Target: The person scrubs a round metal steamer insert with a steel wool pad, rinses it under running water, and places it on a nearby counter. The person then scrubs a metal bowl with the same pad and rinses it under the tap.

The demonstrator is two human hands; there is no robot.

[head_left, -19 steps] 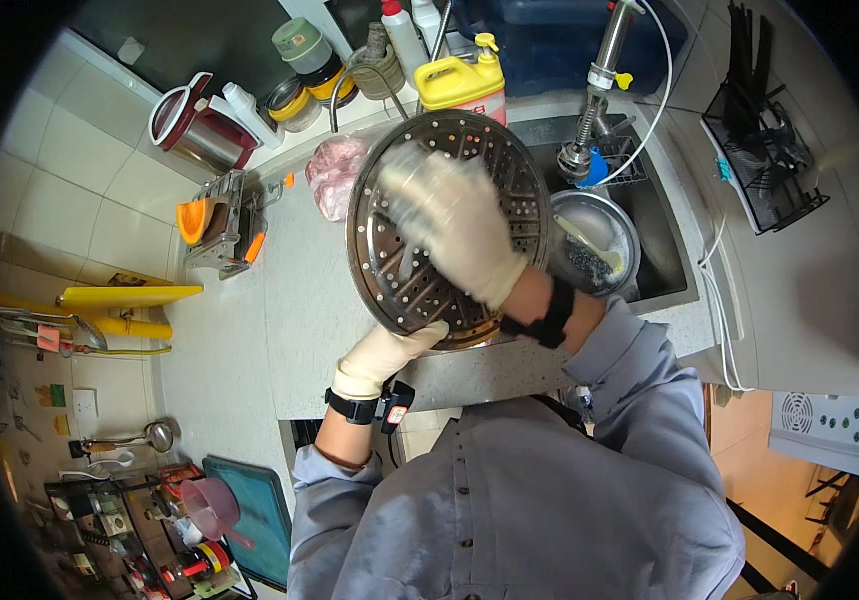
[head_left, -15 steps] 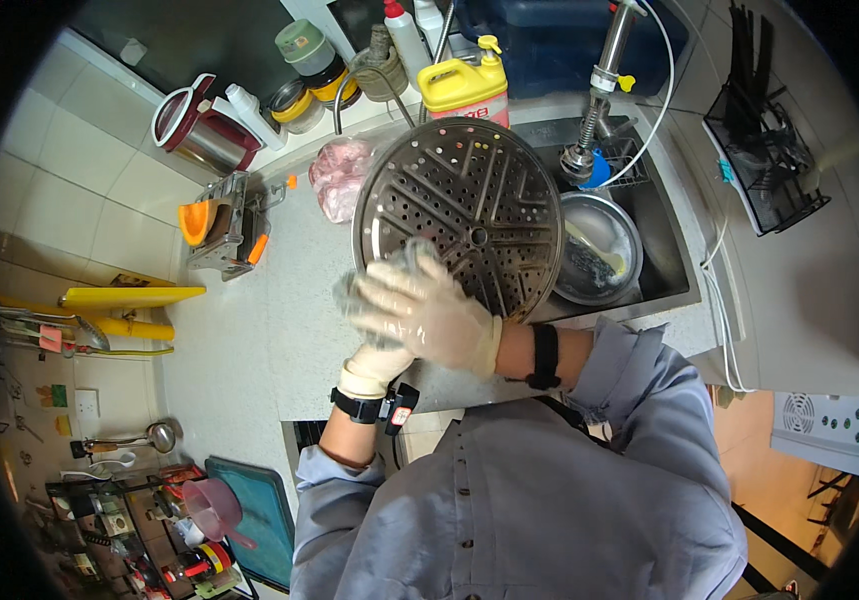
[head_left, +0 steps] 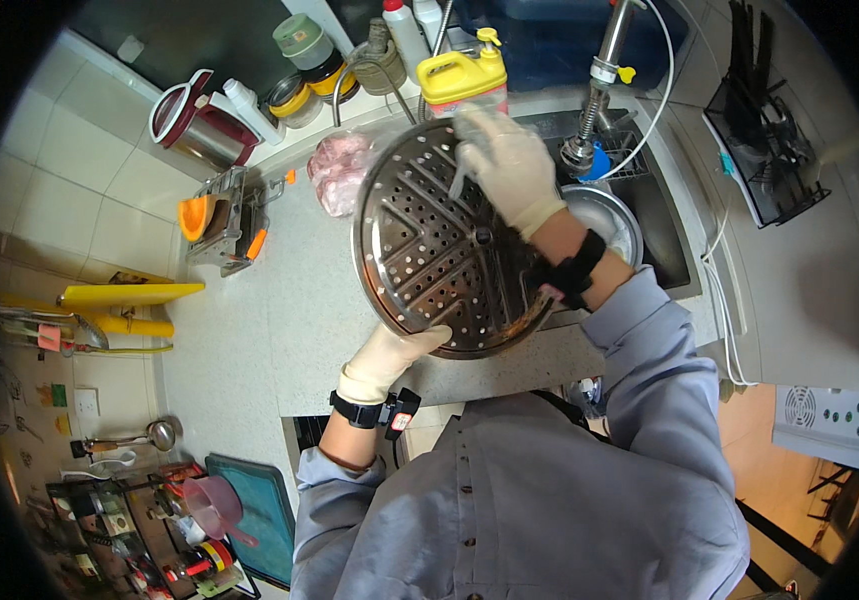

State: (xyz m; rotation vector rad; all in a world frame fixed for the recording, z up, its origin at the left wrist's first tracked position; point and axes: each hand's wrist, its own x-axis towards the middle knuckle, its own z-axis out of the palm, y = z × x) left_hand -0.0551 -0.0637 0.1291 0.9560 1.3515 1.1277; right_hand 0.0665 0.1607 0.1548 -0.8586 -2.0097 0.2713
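A round metal steamer tray (head_left: 434,240), punched with holes and pressed with raised ribs, is held tilted over the counter's front part and the sink's left side. My gloved left hand (head_left: 389,358) grips its near-left rim, thumb on top and fingers hidden underneath. Over the tray's far-right part, my gloved right hand (head_left: 514,165) is curled, its fingertips blurred. A greyish, see-through smear shows at those fingers; what it is I cannot make out. Brownish stains mark the tray's near-right edge.
Right of the tray, a metal basin (head_left: 604,215) stands in the sink (head_left: 664,220) below the faucet (head_left: 581,145). A yellow jug (head_left: 459,78) stands behind the tray. A bag of pinkish meat (head_left: 339,170) and a metal slicer (head_left: 229,225) are at left on the counter (head_left: 219,340).
My right hand has swept from the tray's near-left rim to its far-right part. The tray has tilted and shifted slightly. My left hand's thumb now shows on the rim.
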